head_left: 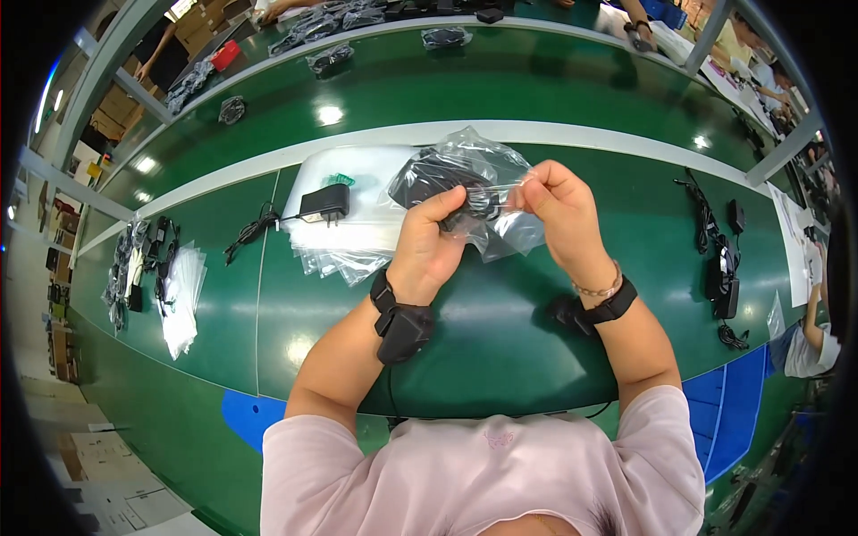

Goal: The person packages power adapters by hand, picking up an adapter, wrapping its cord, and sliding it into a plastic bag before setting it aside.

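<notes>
Currently, my left hand (433,248) grips black adapter (431,179) inside clear plastic bag (520,234); my right hand (565,213), nearer bag's right edge, pinches it.

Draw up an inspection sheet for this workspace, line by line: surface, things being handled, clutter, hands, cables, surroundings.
Surface: glossy green tabletop, reflecting light.
Things being handled: clear, crinkled plastic bag around a dark bundle, details unclear.
Clutter: boxy black plug adapter on a stack of flat clear plastic bags; more flat clear bags far left.
Hands: left hand grips the bag; right hand pinches its right side.
Cables: thin black cable beside the adapter; black cables at right.
Surroundings: blue plastic bin below right; another person's hand at upper right.
</notes>
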A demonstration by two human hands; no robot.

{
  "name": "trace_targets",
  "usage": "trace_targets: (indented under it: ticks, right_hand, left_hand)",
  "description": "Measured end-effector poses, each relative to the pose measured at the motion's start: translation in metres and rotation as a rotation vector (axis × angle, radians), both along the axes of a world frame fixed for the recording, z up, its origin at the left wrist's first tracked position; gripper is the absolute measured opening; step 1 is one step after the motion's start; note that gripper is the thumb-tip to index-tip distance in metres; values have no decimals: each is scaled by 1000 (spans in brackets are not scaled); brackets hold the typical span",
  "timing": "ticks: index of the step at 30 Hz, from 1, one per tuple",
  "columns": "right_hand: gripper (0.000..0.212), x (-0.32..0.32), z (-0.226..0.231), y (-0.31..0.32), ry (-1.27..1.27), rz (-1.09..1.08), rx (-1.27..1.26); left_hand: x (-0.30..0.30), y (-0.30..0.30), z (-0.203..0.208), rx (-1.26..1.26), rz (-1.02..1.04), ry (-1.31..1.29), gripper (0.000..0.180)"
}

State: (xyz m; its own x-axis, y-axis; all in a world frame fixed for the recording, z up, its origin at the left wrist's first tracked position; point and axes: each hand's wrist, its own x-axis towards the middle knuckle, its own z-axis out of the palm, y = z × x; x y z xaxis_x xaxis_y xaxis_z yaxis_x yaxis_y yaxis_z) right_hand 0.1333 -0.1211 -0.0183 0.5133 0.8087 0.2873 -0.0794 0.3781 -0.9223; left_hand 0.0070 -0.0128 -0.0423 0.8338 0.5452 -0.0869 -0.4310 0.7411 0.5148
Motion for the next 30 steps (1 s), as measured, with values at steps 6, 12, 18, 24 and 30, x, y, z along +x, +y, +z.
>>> trace_targets:
  ticks: [6,12,18,24,30]
  right_hand:
    - [13,14,29,-15,-1123,-364,26]
    - [13,13,39,-22,-1125,-455,124]
    - [21,-16,15,7,27,-218,112]
    - [27,-17,9,3,321,21,39]
    - [22,19,10,-8,-182,-342,-14]
  left_hand:
    - [1,-5,-2,-51,-206,-91,25]
    - [2,-22,13,7,-233,-141,29]
    - [1,-19,13,111,-66,-129,35]
    - [9,-26,3,288,33,-71,44]
    - [-5,2,20,453,-21,97,47]
